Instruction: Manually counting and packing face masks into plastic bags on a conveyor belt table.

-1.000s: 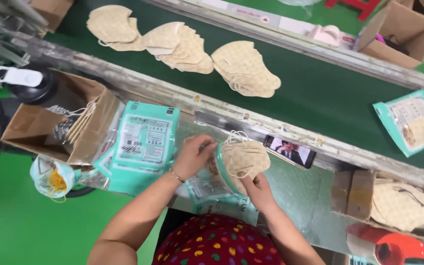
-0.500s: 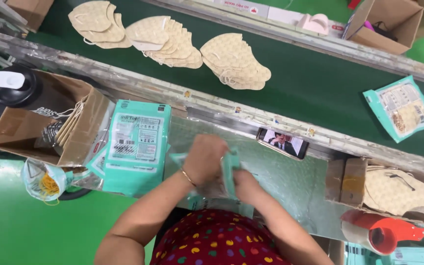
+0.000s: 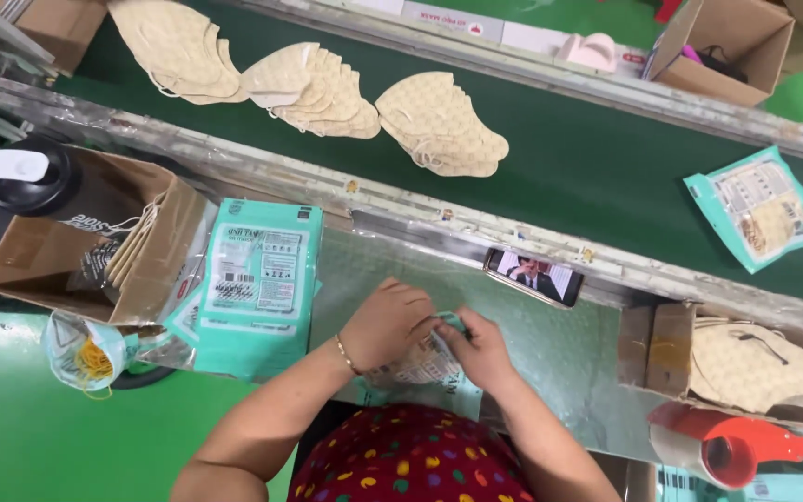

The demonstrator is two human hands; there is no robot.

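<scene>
A green factory floor surrounds a foil-covered worktop (image 3: 569,353) running beside a dark green conveyor belt (image 3: 606,177) that carries fanned stacks of beige masks (image 3: 439,125). Just below the phone (image 3: 533,276) propped at the worktop's far edge, the left hand (image 3: 388,321) and right hand (image 3: 476,346) both pinch a teal mask pouch (image 3: 420,372); it looks light, thin, floppy and slick, best held by its edges. Left of the phone lies a stack of teal pouches (image 3: 257,279), to its right open worktop up to a cardboard box (image 3: 662,349)
</scene>
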